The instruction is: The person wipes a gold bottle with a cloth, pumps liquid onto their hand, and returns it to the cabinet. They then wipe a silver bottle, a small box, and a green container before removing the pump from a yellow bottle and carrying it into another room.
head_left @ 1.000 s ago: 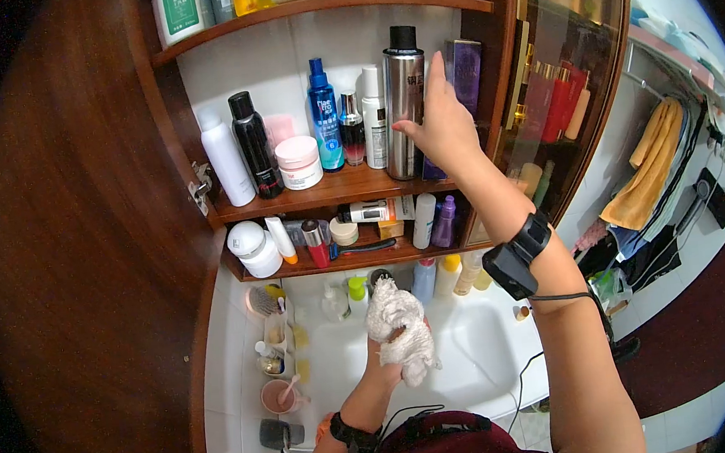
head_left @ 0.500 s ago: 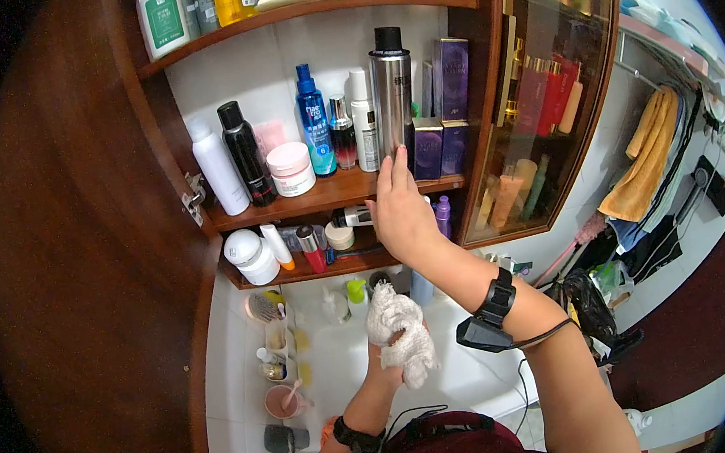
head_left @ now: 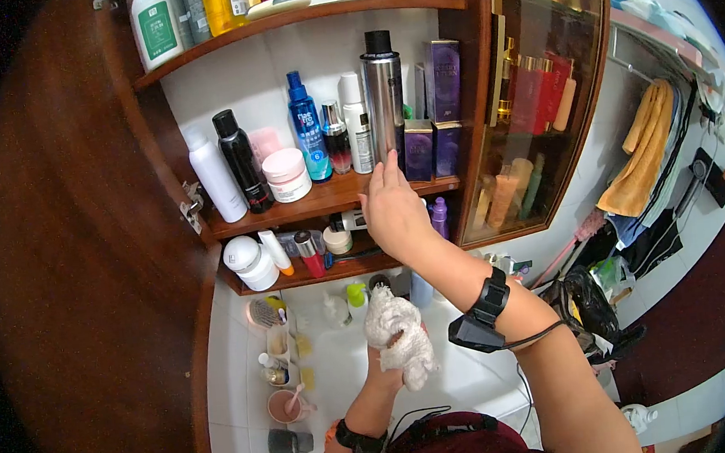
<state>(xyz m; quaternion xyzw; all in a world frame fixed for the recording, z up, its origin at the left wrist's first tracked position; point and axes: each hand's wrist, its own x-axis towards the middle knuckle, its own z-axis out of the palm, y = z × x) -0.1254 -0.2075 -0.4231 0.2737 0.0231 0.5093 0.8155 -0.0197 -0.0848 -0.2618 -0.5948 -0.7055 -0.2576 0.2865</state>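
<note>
My left hand (head_left: 382,368) is closed around a crumpled white cloth (head_left: 399,330) held over the sink; the cloth covers most of its fingers. Above it, my right hand (head_left: 397,211) reaches to the middle cabinet shelf, fingers stretched out and back of the hand toward me. Its fingertips overlap the lower part of a tall silver spray can (head_left: 384,97) with a black cap. Left of the can stand a white bottle (head_left: 357,125), a small dark red bottle (head_left: 336,139) and a blue spray bottle (head_left: 308,133). Purple boxes (head_left: 418,150) are on its right.
A pink-lidded jar (head_left: 286,174), a black can (head_left: 243,163) and a white can (head_left: 215,174) stand farther left. Smaller cosmetics, including a white jar (head_left: 250,261), line the lower shelf. The open wooden door (head_left: 75,249) is at left, a glass-fronted cabinet (head_left: 541,110) at right, the sink (head_left: 467,363) below.
The camera view has shifted slightly, moving the shelf items a little left and down. Both hands keep nearly the same places, the right at the silver can, the left with the cloth.
</note>
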